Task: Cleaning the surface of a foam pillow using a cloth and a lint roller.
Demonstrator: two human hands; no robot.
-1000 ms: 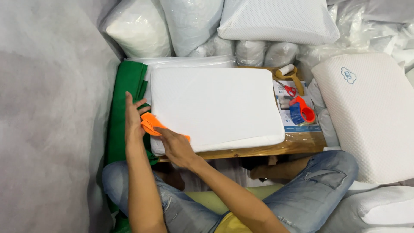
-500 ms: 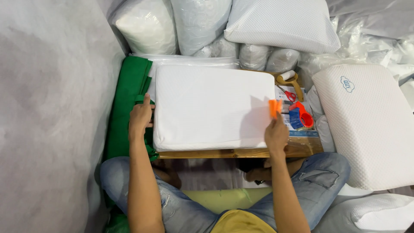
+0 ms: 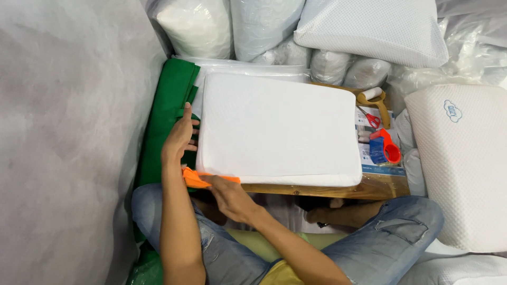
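Lower left of frame, right hand [image 3: 232,199] pinches an orange cloth [image 3: 203,179] at the white pillow's [image 3: 277,126] near corner, left hand [image 3: 178,140] flat-fingered steadying its side, wiping seemingly barely begun.

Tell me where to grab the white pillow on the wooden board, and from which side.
Take the white pillow by its two short ends, coming in from left and right. It lies flat and wide on the wooden board, so one hand would probably let it sag. The left hand already rests at the left end; the right end, beside the tape dispenser, is free.
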